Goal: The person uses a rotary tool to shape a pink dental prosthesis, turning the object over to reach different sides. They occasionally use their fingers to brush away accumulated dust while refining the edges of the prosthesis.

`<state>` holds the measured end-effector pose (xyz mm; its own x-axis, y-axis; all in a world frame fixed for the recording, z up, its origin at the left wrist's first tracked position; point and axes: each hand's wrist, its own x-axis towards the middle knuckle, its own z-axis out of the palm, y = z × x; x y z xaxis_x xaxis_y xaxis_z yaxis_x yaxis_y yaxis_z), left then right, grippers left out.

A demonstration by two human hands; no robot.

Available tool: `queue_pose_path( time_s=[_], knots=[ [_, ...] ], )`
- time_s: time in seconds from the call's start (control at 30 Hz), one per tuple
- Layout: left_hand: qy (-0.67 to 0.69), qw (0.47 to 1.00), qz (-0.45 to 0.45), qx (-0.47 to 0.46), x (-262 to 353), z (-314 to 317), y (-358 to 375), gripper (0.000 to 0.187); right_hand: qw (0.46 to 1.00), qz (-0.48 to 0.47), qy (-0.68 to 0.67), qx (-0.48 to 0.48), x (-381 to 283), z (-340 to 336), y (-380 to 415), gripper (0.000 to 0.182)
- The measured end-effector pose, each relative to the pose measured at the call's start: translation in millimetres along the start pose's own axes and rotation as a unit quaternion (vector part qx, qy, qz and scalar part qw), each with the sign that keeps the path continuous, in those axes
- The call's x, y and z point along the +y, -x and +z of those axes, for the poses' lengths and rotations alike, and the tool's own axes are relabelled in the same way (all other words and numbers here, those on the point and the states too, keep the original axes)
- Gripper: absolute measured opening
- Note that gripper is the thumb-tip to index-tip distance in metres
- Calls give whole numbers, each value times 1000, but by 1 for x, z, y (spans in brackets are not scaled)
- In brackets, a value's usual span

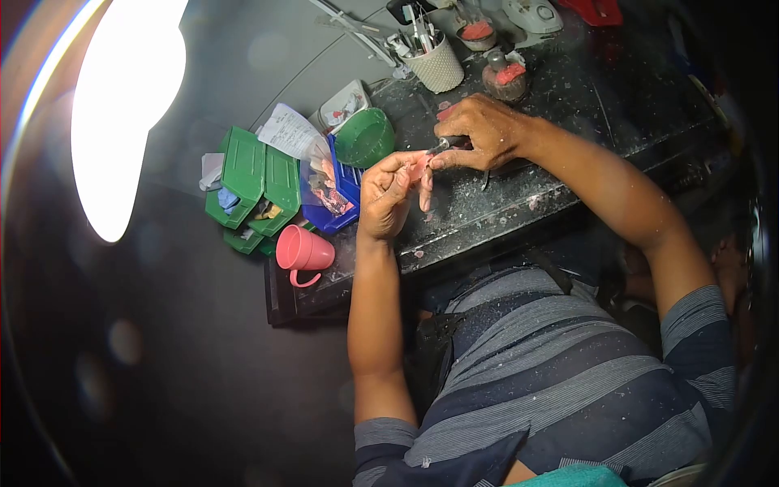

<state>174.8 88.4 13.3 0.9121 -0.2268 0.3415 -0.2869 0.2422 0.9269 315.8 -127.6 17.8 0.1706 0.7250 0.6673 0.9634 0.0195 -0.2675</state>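
My left hand (383, 197) is raised over the near left part of the black workbench. Its fingertips pinch a small pink piece (419, 169) that looks like denture acrylic. My right hand (493, 134) is wrapped around a dark handpiece (448, 144) with a silvery metal end. That end points left and meets, or nearly meets, the pink piece; the exact contact is too small to make out. Both hands are close together, and the fingers hide much of the piece and of the tool.
Left of my hands stand green bins (243, 174), a blue bin (345, 191) and a pink mug (304, 250). Behind are a cup of brushes and tools (438, 69) and jars with pink material (505, 77). Pale debris dots the bench (568, 154). A bright lamp (126, 105) glares upper left.
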Motion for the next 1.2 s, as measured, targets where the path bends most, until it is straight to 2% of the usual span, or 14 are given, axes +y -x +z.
queue_pose_path(
  time_s=[0.5,0.87,1.2],
  knots=[
    [10,1000,3,-11,-1,-2,0,51,1000,-3,-14,-1,1,1,-1,60],
    [9,1000,-13,-11,1,-3,-1,57,999,-3,42,6,-1,-2,1,59],
    [20,1000,-15,-4,1,-2,-2,59,999,-12,36,12,-3,-2,0,60]
  ],
)
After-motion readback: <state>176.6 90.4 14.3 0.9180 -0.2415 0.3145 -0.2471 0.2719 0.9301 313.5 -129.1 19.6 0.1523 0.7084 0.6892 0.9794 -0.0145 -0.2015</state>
